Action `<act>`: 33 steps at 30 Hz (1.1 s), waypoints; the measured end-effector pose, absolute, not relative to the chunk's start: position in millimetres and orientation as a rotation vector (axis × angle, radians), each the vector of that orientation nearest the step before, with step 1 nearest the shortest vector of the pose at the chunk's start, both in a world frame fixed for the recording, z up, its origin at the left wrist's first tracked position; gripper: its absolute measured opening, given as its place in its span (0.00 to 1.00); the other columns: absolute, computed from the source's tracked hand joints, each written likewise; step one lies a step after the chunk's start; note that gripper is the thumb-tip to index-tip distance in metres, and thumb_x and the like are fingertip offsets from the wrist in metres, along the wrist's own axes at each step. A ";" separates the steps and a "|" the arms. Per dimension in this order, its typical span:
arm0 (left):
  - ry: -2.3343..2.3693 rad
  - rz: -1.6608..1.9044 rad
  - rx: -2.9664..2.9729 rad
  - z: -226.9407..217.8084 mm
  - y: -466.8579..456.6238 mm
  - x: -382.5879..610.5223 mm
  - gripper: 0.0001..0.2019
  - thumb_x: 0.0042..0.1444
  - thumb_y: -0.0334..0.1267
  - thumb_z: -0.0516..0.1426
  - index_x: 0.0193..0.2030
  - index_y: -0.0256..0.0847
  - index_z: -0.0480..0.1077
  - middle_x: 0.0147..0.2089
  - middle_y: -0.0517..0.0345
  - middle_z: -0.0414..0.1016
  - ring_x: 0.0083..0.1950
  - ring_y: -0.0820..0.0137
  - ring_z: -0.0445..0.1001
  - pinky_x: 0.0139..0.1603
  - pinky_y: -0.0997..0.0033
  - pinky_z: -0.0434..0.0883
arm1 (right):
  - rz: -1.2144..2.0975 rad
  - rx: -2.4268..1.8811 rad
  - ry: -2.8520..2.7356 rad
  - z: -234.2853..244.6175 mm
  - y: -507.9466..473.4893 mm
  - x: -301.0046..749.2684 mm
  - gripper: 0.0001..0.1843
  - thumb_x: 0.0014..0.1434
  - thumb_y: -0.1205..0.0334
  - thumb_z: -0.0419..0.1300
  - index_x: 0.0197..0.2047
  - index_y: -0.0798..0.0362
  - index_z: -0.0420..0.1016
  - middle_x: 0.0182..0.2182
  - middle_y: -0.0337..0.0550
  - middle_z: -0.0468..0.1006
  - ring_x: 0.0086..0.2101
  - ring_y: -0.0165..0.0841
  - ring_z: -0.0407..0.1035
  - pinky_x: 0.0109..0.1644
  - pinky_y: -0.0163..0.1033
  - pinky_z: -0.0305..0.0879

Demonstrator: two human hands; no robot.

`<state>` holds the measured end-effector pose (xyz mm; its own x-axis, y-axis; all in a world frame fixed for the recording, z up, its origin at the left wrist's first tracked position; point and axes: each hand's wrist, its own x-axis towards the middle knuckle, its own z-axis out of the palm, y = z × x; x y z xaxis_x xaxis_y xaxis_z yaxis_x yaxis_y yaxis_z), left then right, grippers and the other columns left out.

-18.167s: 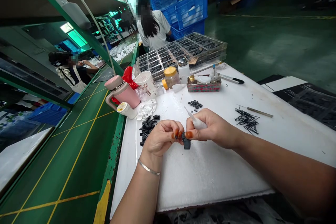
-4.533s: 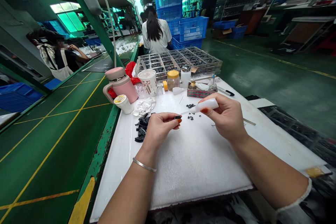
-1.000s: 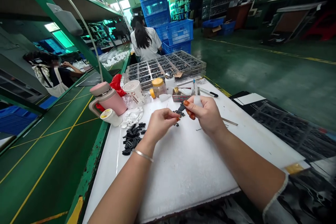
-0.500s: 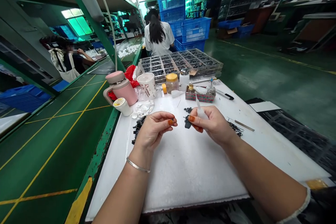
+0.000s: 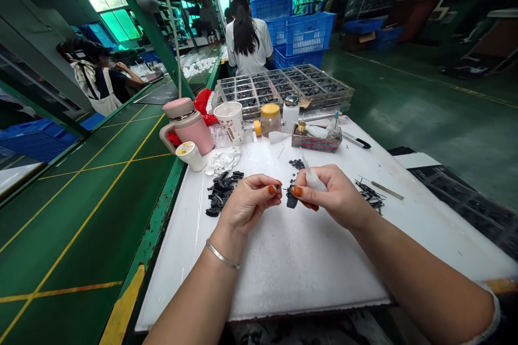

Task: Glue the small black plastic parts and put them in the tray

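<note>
overall, the left hand [image 5: 249, 206] is narrow, thumb and forefinger pinched on a tiny dark piece [image 5: 278, 187], too small to identify. the right hand [image 5: 332, 195] grips a white squeeze bottle [image 5: 312, 179], its thin nozzle tilted up and to the left. a black part [image 5: 292, 200] hangs just below the right fingers; whether they hold it cannot be told. the two hands are close together, just apart, above a white foam sheet [image 5: 307, 272] on the bench.

to the left of the hands lies a heap of black pieces [image 5: 220, 191]. ahead of them are scattered small black bits [image 5: 297, 164], and to the right lies a bunch of black pins [image 5: 370, 195].

further up the bench stand a pink flask [image 5: 188, 126], a paper cup [image 5: 229, 121], a jar with a yellow lid [image 5: 270, 119] and a small red-patterned tray [image 5: 316, 141]. stacked clear trays [image 5: 283, 91] sit behind them. beyond the bench, a co-worker [image 5: 246, 38] stands with their back turned, near blue crates [image 5: 307, 35].
</note>
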<state>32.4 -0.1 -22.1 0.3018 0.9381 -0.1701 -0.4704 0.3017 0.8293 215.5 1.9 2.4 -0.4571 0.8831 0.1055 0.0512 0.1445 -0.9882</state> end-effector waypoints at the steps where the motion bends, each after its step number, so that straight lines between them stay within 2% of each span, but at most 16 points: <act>1: 0.752 1.060 0.747 -22.5 -0.2 32.5 0.10 0.37 0.36 0.70 0.26 0.37 0.76 0.27 0.58 0.75 0.28 0.76 0.71 0.31 0.76 0.70 | 1.395 -0.916 -1.675 2.3 1.5 215.2 0.19 0.53 0.50 0.63 0.22 0.56 0.68 0.14 0.36 0.64 0.17 0.24 0.55 0.21 0.32 0.50; 27: 0.689 1.040 0.742 -27.5 0.8 34.1 0.08 0.38 0.32 0.70 0.26 0.35 0.76 0.28 0.57 0.77 0.27 0.76 0.74 0.28 0.79 0.72 | 1.091 -0.964 -1.856 4.4 -3.0 212.9 0.17 0.54 0.55 0.63 0.21 0.58 0.68 0.16 0.34 0.62 0.20 0.23 0.54 0.22 0.30 0.49; 33: 0.766 1.067 0.811 -27.2 1.3 32.8 0.08 0.38 0.33 0.70 0.26 0.35 0.77 0.28 0.56 0.77 0.28 0.74 0.75 0.31 0.77 0.73 | 0.883 -1.050 -1.958 4.2 -4.6 212.5 0.16 0.56 0.57 0.60 0.21 0.57 0.67 0.16 0.33 0.59 0.20 0.23 0.52 0.23 0.31 0.47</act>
<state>32.8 1.3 -27.2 0.2960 0.9445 -0.1426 -0.4370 0.2666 0.8590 212.5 -4.6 4.2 -0.3970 0.8747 0.2780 0.3708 0.4300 -0.8232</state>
